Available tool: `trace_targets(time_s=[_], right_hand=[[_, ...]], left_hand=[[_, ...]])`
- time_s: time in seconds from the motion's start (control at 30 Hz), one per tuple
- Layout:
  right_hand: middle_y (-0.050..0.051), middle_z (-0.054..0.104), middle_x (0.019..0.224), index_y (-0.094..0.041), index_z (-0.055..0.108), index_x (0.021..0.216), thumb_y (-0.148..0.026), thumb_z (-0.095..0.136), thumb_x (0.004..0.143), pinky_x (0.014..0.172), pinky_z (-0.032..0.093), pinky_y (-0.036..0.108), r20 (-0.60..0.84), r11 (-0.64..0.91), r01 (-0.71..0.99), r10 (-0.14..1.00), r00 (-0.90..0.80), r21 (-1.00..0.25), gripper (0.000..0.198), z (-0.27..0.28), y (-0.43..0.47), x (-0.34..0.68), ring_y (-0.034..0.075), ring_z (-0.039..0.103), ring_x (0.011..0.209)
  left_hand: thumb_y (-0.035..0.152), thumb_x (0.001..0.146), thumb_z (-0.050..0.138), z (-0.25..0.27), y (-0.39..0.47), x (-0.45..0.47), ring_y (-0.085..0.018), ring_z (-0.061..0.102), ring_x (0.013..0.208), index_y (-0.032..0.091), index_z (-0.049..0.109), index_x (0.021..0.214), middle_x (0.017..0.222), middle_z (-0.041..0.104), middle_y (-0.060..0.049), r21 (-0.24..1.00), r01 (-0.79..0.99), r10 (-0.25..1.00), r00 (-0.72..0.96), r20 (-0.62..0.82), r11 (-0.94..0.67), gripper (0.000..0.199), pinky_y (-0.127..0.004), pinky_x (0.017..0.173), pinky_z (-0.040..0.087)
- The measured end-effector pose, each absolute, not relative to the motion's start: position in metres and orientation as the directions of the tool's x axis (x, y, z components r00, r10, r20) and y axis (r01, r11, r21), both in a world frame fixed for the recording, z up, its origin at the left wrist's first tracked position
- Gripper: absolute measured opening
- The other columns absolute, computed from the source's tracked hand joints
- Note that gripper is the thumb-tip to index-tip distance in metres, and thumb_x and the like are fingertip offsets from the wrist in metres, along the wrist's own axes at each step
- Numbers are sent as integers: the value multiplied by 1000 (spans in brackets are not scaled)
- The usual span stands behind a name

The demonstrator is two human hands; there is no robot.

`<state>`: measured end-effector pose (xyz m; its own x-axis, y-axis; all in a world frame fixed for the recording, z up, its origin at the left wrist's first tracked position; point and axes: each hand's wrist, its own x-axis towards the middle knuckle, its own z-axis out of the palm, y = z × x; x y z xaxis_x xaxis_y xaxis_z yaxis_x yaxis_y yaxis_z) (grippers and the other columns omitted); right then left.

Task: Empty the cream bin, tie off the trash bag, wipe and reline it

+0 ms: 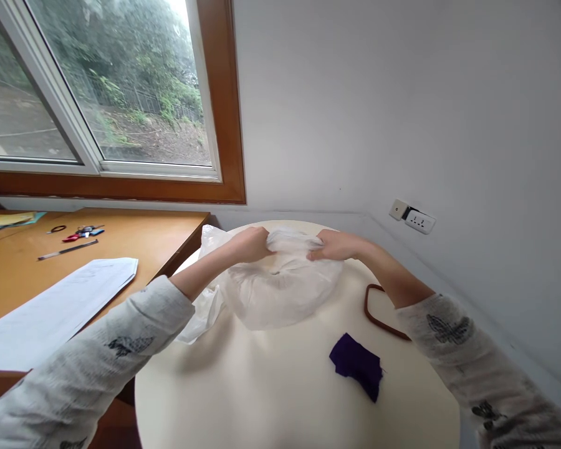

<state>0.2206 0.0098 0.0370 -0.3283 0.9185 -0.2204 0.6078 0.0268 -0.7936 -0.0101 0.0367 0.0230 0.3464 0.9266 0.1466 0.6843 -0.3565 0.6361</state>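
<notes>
From the head camera, I work at a round cream table (pixel 262 393), with a thin, whitish plastic bag (pixel 285 305) bunched near its far edge. My left hand (pixel 251 244) and right hand (pixel 334 244) face each other across it, fingers curled closed on gathered plastic, with a stretch of it showing between them. Such limp film probably needs two holding points to stay spread; a loose end trails at my left.

A purple cloth (pixel 356 366) lies nearer me, and a brown frame (pixel 386 328) rests by my right forearm, both apart from the bag, perhaps to leave my hands room. On the wooden desk (pixel 161 234) at left, papers (pixel 56 305), a pen (pixel 68 250) and a small cluster of objects (pixel 83 233) sit clear of the bag.

No brand or label is legible on the plastic; the papers' faint marks are unreadable.
</notes>
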Motion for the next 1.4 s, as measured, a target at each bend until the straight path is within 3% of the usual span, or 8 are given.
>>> trace_targets(time_s=[0.07,0.2,0.37,0.57,0.7,1.07,1.27,1.4], right_hand=[[1,62,60,-19,63,57,-18,70,62,54,40,26,-135,41,556,953,-272,-830,9,37,8,218,17,57,62],[1,66,72,-19,64,73,-24,63,71,60,44,27,-40,13,260,979,-198,-966,5,32,12,213,16,58,65],[1,64,64,-17,62,73,-21,66,69,61,45,27,-16,-24,-41,981,-195,-999,7,27,26,204,14,57,60],[0,63,60,-17,63,73,-29,74,59,51,41,25,-98,-53,225,977,-190,-973,22,25,38,216,14,55,53],[-4,52,48,-17,57,56,-33,72,60,43,29,21,-95,-12,387,976,-197,-922,22,11,42,223,8,42,42],[0,61,64,-18,60,72,-36,55,72,52,40,22,-161,-126,165,961,-224,-978,19,-48,19,201,13,54,57],[3,63,74,-17,64,78,-41,63,69,57,41,22,-248,-223,109,905,-347,-969,25,-41,-19,214,14,57,66],[0,57,65,-17,58,69,-44,58,71,52,36,22,-157,-105,226,961,-227,-969,28,-40,-7,219,11,50,57]], left_hand=[[24,55,66,22,38,-12,-27,60,70,20,53,49,55,59,-3,648,670,923,358,145,-361,15,-29,60,43],[24,68,49,31,39,-16,-19,59,64,18,59,64,65,62,-1,798,515,922,365,127,-313,12,-26,57,44],[27,67,55,32,36,-16,-17,58,64,19,63,83,70,61,0,951,278,963,264,56,-132,20,-24,54,44],[29,62,62,27,22,-28,-20,62,66,19,64,83,65,63,-2,960,268,982,142,-125,83,23,-23,50,45],[34,60,66,14,8,-43,-19,62,65,19,64,79,67,64,-2,944,267,967,110,-229,193,24,-23,48,45],[39,68,62,-20,-13,-50,-17,63,70,20,61,84,79,67,-2,979,-4,976,79,-205,206,25,-23,59,48],[46,59,69,-22,19,-52,-17,61,62,19,62,81,74,67,-2,965,105,957,137,-255,242,35,-22,48,44],[49,56,69,-32,39,-47,-20,63,67,17,62,80,72,67,-5,960,140,956,136,-261,242,40,-25,52,46]])
